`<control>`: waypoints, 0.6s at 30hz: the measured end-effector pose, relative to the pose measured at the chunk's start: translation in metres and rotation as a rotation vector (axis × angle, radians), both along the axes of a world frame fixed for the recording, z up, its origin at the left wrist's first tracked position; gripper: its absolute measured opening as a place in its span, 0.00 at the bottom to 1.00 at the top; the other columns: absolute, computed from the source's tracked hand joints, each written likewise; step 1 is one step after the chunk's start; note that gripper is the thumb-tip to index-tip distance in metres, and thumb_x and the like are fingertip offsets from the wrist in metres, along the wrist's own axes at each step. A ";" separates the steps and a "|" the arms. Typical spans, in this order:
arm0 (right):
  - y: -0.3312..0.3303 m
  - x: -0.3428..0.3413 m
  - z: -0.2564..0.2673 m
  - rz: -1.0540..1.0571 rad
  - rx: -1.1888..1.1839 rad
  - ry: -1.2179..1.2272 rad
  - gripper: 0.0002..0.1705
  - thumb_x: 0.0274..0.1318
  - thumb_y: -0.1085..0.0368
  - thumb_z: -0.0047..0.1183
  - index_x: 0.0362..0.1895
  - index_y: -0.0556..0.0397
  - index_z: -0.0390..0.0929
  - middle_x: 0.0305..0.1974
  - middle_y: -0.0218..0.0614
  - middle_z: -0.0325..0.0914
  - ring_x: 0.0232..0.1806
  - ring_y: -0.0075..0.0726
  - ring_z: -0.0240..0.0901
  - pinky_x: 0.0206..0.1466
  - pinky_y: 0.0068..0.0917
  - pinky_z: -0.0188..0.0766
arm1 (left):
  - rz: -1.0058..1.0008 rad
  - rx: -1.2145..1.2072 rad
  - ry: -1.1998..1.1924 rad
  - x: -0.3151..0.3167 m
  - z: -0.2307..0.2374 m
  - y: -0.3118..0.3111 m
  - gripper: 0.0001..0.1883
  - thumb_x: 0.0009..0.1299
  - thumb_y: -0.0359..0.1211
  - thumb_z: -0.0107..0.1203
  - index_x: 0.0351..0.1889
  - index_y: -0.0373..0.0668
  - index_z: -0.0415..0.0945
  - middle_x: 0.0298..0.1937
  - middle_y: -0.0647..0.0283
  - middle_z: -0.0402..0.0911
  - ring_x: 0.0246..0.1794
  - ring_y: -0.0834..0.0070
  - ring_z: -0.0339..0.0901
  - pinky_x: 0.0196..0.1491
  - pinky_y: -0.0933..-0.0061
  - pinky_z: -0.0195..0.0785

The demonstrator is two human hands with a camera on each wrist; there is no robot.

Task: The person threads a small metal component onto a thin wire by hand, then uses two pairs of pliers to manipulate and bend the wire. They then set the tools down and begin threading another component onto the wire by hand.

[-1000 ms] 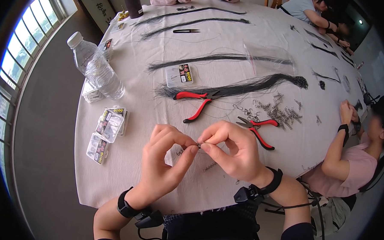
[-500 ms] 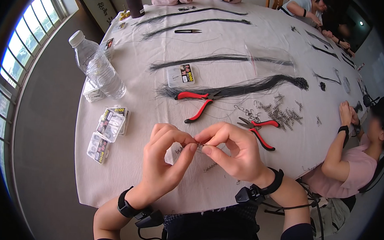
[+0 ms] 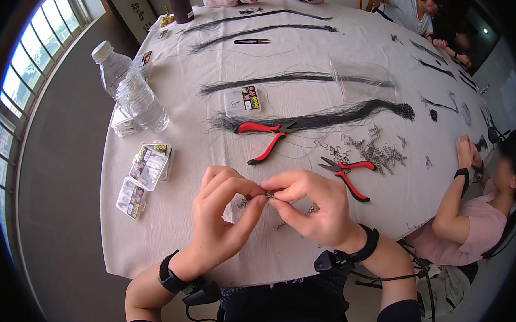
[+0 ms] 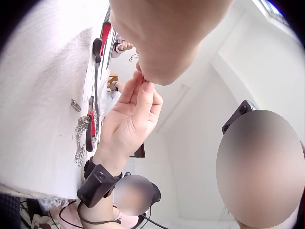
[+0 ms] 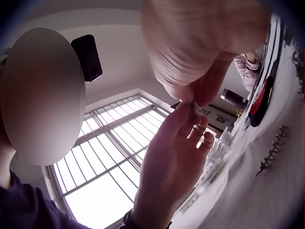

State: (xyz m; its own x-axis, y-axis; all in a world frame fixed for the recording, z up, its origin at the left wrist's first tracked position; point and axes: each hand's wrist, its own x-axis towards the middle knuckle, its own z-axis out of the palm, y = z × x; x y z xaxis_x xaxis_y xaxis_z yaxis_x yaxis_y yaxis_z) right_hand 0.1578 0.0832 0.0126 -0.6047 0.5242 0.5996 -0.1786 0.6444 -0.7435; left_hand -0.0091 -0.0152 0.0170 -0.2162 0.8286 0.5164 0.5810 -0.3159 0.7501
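In front of me over the table, my left hand and right hand meet at the fingertips. Thumb and forefinger of each pinch a tiny metal fishing hook, mostly hidden by the fingers; its curved end shows in the left wrist view. I cannot tell which part of it each hand grips. Below the hands lie a few coiled wire pins, one plain in the right wrist view. Red-handled pliers lie beyond the right hand, beside loose hooks and a heap of coiled pins.
A second pair of pliers lies against a dark line bundle. Clear hook boxes and a water bottle stand left. Farther off are more bundles, thread snips and a plastic bag. Other people sit around the table.
My right thumb and forefinger have shifted their pinch slightly on the small metal piece, the thumb drawing closer to the left fingertips. The left hand stays nearly still.
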 end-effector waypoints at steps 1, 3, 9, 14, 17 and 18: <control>-0.001 0.000 0.000 0.000 0.000 0.000 0.08 0.53 0.78 0.63 0.35 0.55 0.79 0.43 0.41 0.86 0.41 0.39 0.86 0.43 0.30 0.82 | -0.003 -0.001 0.012 0.000 0.000 0.000 0.07 0.60 0.21 0.65 0.33 0.40 0.81 0.34 0.66 0.81 0.39 0.67 0.73 0.43 0.68 0.66; -0.001 0.000 -0.002 -0.015 0.004 0.004 0.08 0.53 0.78 0.63 0.35 0.55 0.79 0.44 0.41 0.87 0.41 0.40 0.87 0.43 0.30 0.82 | -0.001 0.002 0.028 0.000 0.000 0.000 0.07 0.60 0.21 0.66 0.33 0.40 0.81 0.34 0.66 0.81 0.39 0.67 0.73 0.43 0.68 0.66; 0.000 0.000 0.000 0.001 -0.021 0.001 0.07 0.54 0.78 0.62 0.35 0.56 0.79 0.44 0.42 0.87 0.42 0.41 0.87 0.43 0.30 0.82 | -0.004 0.035 0.071 0.000 0.001 0.001 0.08 0.60 0.21 0.66 0.35 0.41 0.82 0.34 0.66 0.81 0.39 0.67 0.72 0.43 0.68 0.66; 0.001 0.000 -0.003 0.023 -0.091 0.003 0.06 0.55 0.77 0.63 0.36 0.56 0.79 0.44 0.42 0.86 0.43 0.39 0.86 0.45 0.30 0.81 | -0.015 0.054 0.087 -0.001 0.001 0.002 0.08 0.60 0.21 0.66 0.36 0.41 0.82 0.35 0.66 0.80 0.39 0.67 0.72 0.42 0.69 0.66; 0.003 0.000 -0.006 0.027 -0.172 0.030 0.06 0.56 0.76 0.63 0.37 0.56 0.80 0.44 0.42 0.86 0.44 0.38 0.86 0.47 0.30 0.81 | -0.019 0.049 0.078 -0.001 0.002 0.001 0.08 0.61 0.21 0.66 0.36 0.41 0.82 0.35 0.66 0.80 0.39 0.67 0.72 0.42 0.69 0.65; 0.004 0.000 -0.006 0.030 -0.197 0.045 0.06 0.57 0.76 0.63 0.37 0.57 0.80 0.44 0.42 0.86 0.44 0.37 0.86 0.48 0.30 0.81 | -0.020 0.042 0.072 -0.001 0.002 0.001 0.08 0.61 0.21 0.66 0.36 0.41 0.82 0.35 0.66 0.80 0.39 0.68 0.72 0.42 0.69 0.65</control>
State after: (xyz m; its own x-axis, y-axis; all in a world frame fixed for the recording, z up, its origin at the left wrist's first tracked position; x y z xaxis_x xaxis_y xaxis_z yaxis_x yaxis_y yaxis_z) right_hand 0.1581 0.0868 0.0062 -0.5965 0.6165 0.5139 -0.2315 0.4808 -0.8457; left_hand -0.0101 -0.0144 0.0186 -0.1609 0.8094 0.5648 0.6262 -0.3586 0.6923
